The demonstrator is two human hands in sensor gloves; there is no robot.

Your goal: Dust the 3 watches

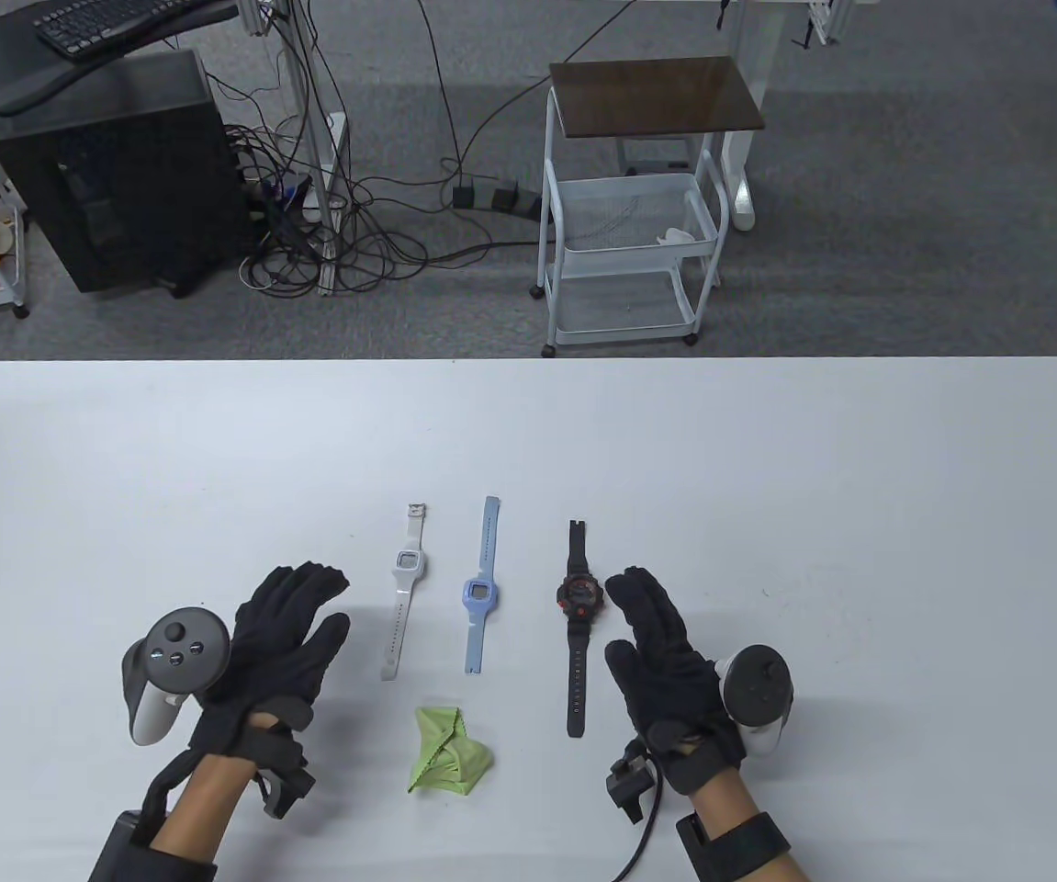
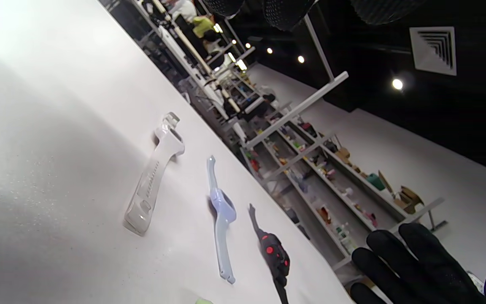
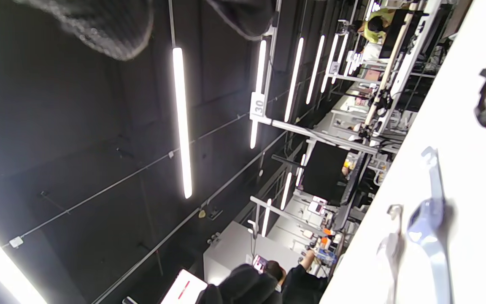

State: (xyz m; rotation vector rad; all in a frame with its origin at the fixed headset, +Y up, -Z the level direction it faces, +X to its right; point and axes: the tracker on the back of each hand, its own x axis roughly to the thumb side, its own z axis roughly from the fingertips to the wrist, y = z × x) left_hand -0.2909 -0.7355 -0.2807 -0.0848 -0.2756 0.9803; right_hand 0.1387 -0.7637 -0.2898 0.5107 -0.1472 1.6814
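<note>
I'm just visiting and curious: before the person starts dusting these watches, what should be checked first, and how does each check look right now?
1. All three watches present: ok. The white watch, blue watch and black watch lie flat in a row on the table.
2. Watches apart from each other: ok.
3. Cloth within reach: ok. The green cloth lies crumpled near the person, below the blue watch.
4. Cloth in hand: not ok. Neither hand touches it.
5. Hands free: ok. The left hand and right hand are open, holding nothing.
6. Dust on the watches: cannot tell.
</note>
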